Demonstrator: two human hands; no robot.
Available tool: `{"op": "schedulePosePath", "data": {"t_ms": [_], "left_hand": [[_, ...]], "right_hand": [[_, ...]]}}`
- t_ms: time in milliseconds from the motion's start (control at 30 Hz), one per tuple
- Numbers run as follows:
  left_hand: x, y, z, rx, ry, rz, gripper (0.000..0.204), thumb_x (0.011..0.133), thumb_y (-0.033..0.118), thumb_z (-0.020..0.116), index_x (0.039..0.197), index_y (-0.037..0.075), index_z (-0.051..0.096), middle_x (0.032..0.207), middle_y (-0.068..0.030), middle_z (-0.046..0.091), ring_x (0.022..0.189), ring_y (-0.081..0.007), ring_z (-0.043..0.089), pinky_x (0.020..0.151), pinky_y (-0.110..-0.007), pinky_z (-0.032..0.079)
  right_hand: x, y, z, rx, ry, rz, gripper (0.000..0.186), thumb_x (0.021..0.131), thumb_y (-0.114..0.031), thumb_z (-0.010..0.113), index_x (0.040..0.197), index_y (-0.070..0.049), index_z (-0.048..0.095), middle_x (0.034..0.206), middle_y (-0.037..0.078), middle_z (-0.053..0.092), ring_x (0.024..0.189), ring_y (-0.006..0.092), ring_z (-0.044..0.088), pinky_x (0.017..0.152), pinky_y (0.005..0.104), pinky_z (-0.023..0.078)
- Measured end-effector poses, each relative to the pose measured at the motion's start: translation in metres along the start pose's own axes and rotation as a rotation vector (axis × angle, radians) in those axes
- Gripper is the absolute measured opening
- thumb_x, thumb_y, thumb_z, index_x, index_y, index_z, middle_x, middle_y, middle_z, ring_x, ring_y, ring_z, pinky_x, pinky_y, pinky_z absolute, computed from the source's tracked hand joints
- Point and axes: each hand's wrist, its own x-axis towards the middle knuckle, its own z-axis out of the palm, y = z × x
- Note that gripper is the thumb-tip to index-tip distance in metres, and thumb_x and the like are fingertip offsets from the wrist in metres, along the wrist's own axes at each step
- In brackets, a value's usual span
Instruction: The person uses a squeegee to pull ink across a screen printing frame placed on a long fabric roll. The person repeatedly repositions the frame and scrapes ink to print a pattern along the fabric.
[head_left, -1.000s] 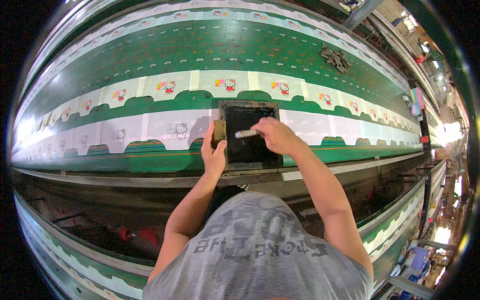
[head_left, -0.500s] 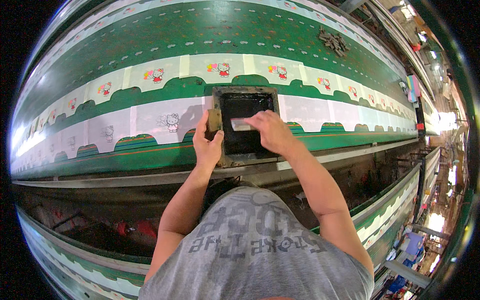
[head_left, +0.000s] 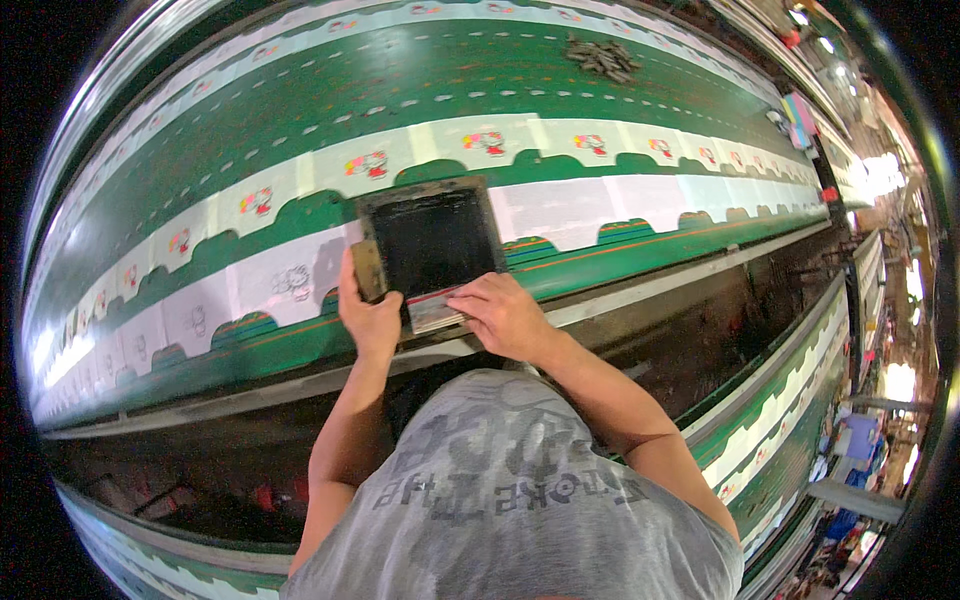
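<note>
On a green table (head_left: 450, 66), a dark frame (head_left: 425, 193) is gripped by the left hand (head_left: 371, 322). A scraper (head_left: 434, 313), pinched by the right hand (head_left: 505, 319), is drawn from mid-frame to near edge, apparently ending a stroke.

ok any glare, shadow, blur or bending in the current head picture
Head view: glare washes out the white pieces at far left; head view: coloured prints look smeared; head view: shadow falls just left of the dark frame; head view: the rows curve.
</note>
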Motion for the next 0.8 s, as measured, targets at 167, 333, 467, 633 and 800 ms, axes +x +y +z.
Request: {"op": "schedulePosePath", "data": {"t_ms": [167, 333, 467, 633, 800], "left_hand": [[-0.019, 0.025, 0.063, -0.101, -0.004, 0.067, 0.101, 0.076, -0.015, 0.071, 0.173, -0.004, 0.045, 0.172, -0.0171, 0.054, 0.156, -0.0261, 0.055, 0.131, -0.039, 0.042], [-0.049, 0.044, 0.155, -0.174, -0.014, 0.024, 0.099, 0.077, -0.014, 0.071, 0.172, -0.003, 0.047, 0.172, -0.0171, 0.055, 0.157, -0.0266, 0.054, 0.132, -0.039, 0.04], [-0.068, 0.034, 0.218, -0.179, -0.003, 0.018, 0.1, 0.075, -0.012, 0.072, 0.172, -0.002, 0.048, 0.166, -0.0175, 0.06, 0.151, -0.0275, 0.06, 0.128, -0.038, 0.044], [-0.083, 0.061, 0.261, -0.272, 0.002, -0.065, 0.102, 0.076, -0.017, 0.071, 0.174, 0.0, 0.046, 0.162, -0.013, 0.063, 0.144, -0.0217, 0.063, 0.12, -0.033, 0.048], [-0.085, 0.061, 0.264, -0.221, -0.024, -0.093, 0.106, 0.075, -0.02, 0.069, 0.175, -0.001, 0.043, 0.168, -0.0139, 0.06, 0.147, -0.0206, 0.062, 0.122, -0.033, 0.047]], "right_hand": [[-0.049, 0.043, -0.03, 0.067, 0.183, 0.053, 0.039, 0.082, 0.0, 0.083, 0.121, -0.006, 0.082, 0.123, 0.011, 0.077, 0.12, 0.0373, 0.072, 0.106, 0.0497, 0.057], [-0.101, 0.099, -0.081, 0.09, 0.234, 0.068, 0.04, 0.084, 0.012, 0.078, 0.12, -0.003, 0.082, 0.124, 0.014, 0.077, 0.118, 0.0389, 0.073, 0.103, 0.0492, 0.06], [-0.137, 0.14, -0.117, 0.098, 0.205, 0.074, 0.045, 0.082, 0.012, 0.074, 0.123, -0.004, 0.081, 0.127, 0.014, 0.077, 0.12, 0.0394, 0.072, 0.106, 0.0514, 0.06], [-0.154, 0.166, -0.147, -0.03, 0.128, 0.014, 0.047, 0.081, 0.006, 0.076, 0.126, -0.007, 0.081, 0.131, 0.012, 0.076, 0.124, 0.0381, 0.071, 0.108, 0.052, 0.056], [-0.139, 0.17, -0.157, -0.167, 0.025, -0.109, 0.044, 0.084, -0.005, 0.076, 0.128, -0.006, 0.077, 0.128, 0.012, 0.073, 0.125, 0.0355, 0.069, 0.104, 0.0492, 0.055]]}}
